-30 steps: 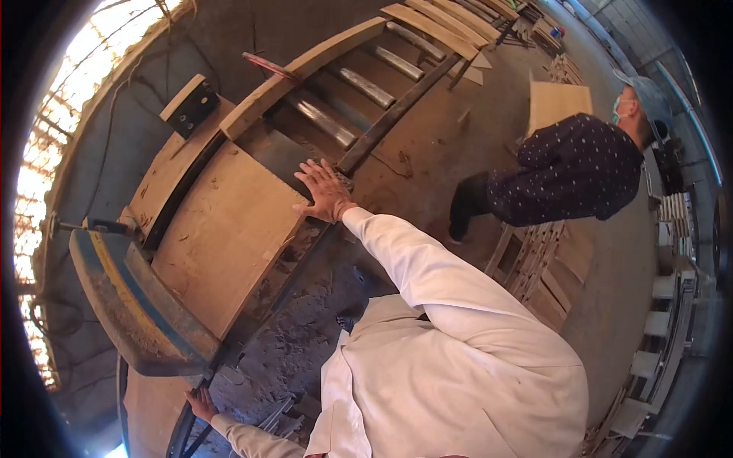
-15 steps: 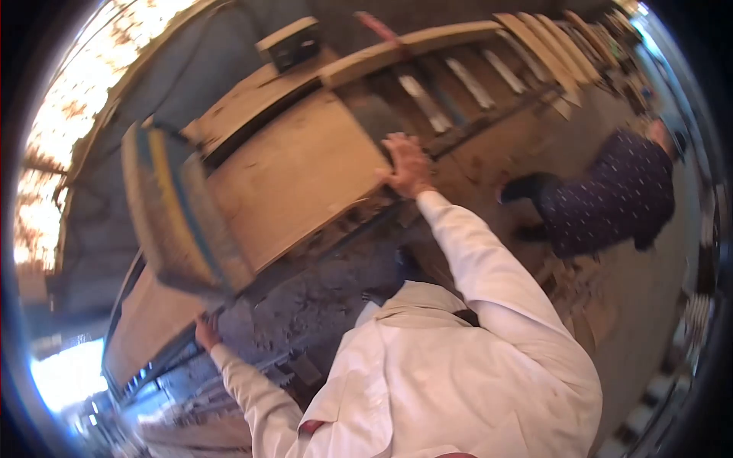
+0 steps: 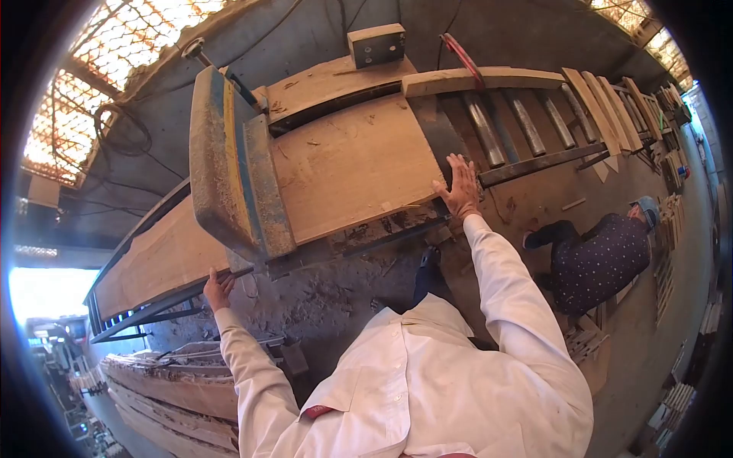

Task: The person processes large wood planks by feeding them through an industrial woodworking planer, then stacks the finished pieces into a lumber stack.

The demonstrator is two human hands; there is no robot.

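Observation:
A wide, flat wooden board (image 3: 351, 168) lies on the machine bed and runs beneath a dusty blue-grey machine housing (image 3: 229, 168) with a yellow stripe. My right hand (image 3: 461, 188) rests at the board's near right corner, fingers spread and stretched out. On the left side of the housing, my left hand (image 3: 219, 288) is at the near edge of the long wooden surface (image 3: 164, 256), its fingers apart and nothing held in them. Sawdust and small chips lie on the board.
Metal rollers (image 3: 525, 126) continue the bed to the right, with a curved wooden strip (image 3: 485, 79) behind. A person (image 3: 603, 259) in a dark dotted shirt crouches at right. Stacked rough planks (image 3: 172, 389) lie at lower left. Shavings cover the floor (image 3: 321, 294).
My view has turned and steadied, so the machine appears shifted right and more of the stacked planks shows. Both hands stay at the wood's near edge.

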